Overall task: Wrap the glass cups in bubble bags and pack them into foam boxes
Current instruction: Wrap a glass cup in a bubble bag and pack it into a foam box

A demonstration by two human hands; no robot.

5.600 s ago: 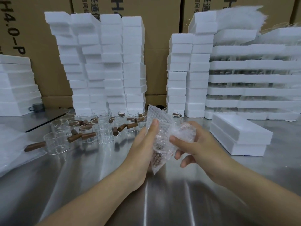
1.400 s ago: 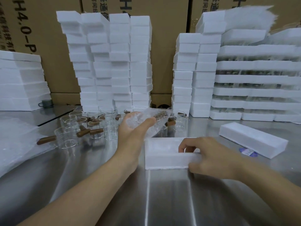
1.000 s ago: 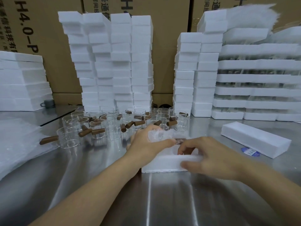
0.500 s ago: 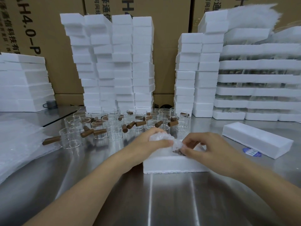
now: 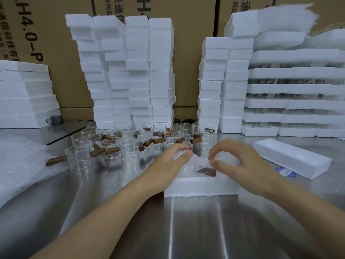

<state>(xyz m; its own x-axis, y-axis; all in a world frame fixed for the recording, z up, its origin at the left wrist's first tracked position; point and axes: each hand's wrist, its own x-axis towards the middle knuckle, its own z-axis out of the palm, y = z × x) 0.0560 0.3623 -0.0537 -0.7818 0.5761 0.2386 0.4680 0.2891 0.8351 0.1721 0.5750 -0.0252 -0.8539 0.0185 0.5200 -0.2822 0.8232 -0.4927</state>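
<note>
An open white foam box [image 5: 200, 186] sits on the steel table in front of me. A bubble-wrapped glass cup [image 5: 196, 163] lies inside it, its brown handle showing through the wrap. My left hand [image 5: 168, 165] curls over the left end of the wrapped cup. My right hand [image 5: 242, 165] pinches the bubble bag at its right end between thumb and forefinger. Behind the box stand several bare glass cups [image 5: 128, 146] with brown wooden handles.
A foam lid [image 5: 291, 157] lies to the right, with a blue label [image 5: 285, 172] beside it. Bubble bags [image 5: 22, 161] are heaped at the left. Tall foam box stacks [image 5: 130, 71] line the back against cardboard cartons. A grey mug [image 5: 56, 119] stands far left.
My left hand brought the wrapped cup down from above the table into the foam box. My right hand left the box's front wall and took hold of the bag.
</note>
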